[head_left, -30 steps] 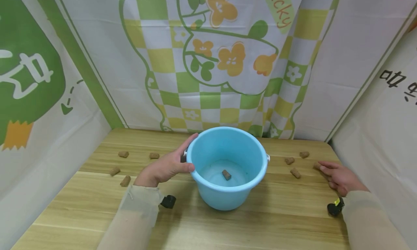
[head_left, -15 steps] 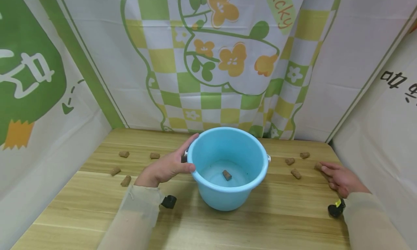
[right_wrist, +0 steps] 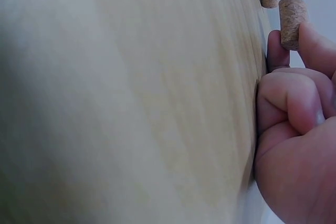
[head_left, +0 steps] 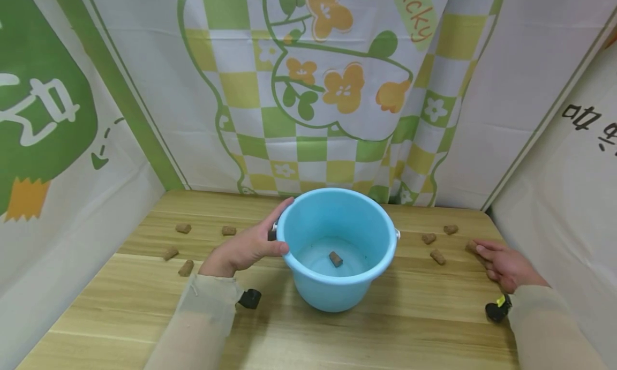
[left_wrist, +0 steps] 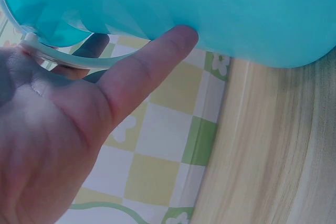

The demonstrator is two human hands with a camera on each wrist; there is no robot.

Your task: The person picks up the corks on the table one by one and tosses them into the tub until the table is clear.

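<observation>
A light blue bucket [head_left: 336, 292] stands upright on the wooden table, with one cork [head_left: 336, 259] lying inside on its bottom. My left hand [head_left: 246, 249] rests against the bucket's left side at the handle mount, thumb and forefinger stretched along the outside of the rim. In the left wrist view, a straight finger [left_wrist: 152, 66] presses the bucket wall [left_wrist: 252, 14], and the white handle [left_wrist: 79, 59] passes behind it. Far to the right, my right hand [head_left: 511, 265] pinches a cork [right_wrist: 292, 22] between thumb and finger. Its other fingers are curled against the tabletop.
Several corks [head_left: 185, 267] lie scattered on the table left of the left hand. Three more corks [head_left: 437, 256] lie between the bucket and the right hand. A patterned curtain [head_left: 332, 161] hangs behind the table [head_left: 424, 327], with printed cloth walls on both sides.
</observation>
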